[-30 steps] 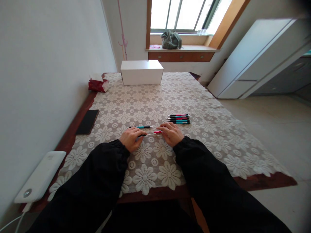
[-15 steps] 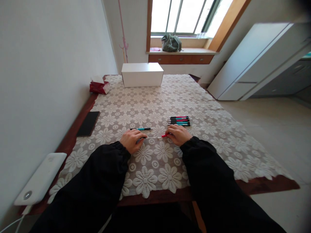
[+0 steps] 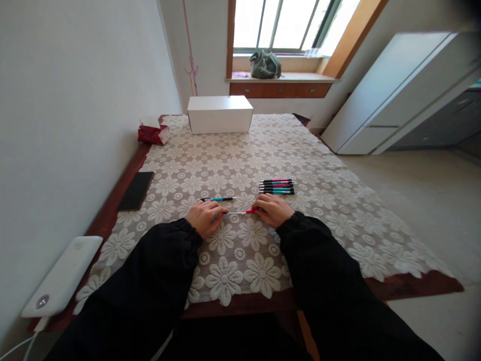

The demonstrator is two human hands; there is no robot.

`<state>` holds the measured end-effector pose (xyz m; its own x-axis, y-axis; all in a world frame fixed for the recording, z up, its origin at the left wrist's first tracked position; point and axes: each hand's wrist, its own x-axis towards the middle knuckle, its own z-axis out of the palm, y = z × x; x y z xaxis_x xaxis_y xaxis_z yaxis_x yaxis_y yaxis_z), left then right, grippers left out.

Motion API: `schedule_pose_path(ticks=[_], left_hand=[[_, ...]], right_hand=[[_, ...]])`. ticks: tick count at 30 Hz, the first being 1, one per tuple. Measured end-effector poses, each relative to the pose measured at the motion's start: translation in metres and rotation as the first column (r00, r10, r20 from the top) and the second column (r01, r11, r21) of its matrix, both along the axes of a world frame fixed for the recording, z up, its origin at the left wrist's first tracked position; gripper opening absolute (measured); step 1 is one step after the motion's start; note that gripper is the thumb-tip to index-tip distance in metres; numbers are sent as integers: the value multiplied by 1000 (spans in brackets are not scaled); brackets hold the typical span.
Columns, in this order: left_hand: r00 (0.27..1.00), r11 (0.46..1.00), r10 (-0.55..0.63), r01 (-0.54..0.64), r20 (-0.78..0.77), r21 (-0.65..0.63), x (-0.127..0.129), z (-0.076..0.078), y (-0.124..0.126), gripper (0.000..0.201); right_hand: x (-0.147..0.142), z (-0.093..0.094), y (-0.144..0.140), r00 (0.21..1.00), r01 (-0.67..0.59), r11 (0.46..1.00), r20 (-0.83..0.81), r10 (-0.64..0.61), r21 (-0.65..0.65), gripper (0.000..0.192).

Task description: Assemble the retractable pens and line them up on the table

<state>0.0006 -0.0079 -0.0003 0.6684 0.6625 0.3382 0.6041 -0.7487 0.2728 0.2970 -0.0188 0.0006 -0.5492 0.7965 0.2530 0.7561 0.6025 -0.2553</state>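
Observation:
My left hand (image 3: pixel 205 218) is closed on the dark end of a pen part, from which a thin pale refill (image 3: pixel 236 213) points right. Pinched in my right hand (image 3: pixel 273 210) is a red pen barrel (image 3: pixel 250 211), its open end facing left. The refill's tip meets or nearly meets the barrel; whether it has entered, I cannot tell. Just beyond my left hand lies a teal and black pen (image 3: pixel 221 199). Several red, teal and black pens (image 3: pixel 277 186) lie in a row beyond my right hand.
A floral lace cloth (image 3: pixel 233 165) covers the table. At the far end stands a white box (image 3: pixel 221 120). Along the left edge are a red tissue pack (image 3: pixel 153 134), a black flat tablet or phone (image 3: pixel 136 191) and a white power bank (image 3: pixel 62 276) with a cable.
My right hand has moved slightly left with the red barrel, closing the gap to the refill's tip. My left hand has stayed nearly still.

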Motion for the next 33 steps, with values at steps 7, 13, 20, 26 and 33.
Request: schedule_pose_path(ticks=[7, 13, 20, 26, 33], left_hand=[[1000, 1000, -9, 9, -6, 6, 0, 1, 0, 20], [1000, 1000, -14, 14, 3, -6, 0, 3, 0, 20], [1000, 1000, -28, 28, -2, -12, 0, 1, 0, 20], [999, 999, -42, 42, -7, -20, 0, 2, 0, 22], [999, 999, -45, 45, -7, -31, 0, 2, 0, 24]], right_hand=[[-3, -2, 0, 999, -8, 1000, -35, 9, 14, 12], [1, 0, 0, 999, -2, 1000, -35, 1, -10, 9], [-5, 4, -4, 999, -37, 999, -7, 36, -38, 8], [-8, 5, -5, 999, -32, 998, -6, 32, -54, 9], [3, 9, -4, 999, -34, 994, -24, 31, -108, 8]])
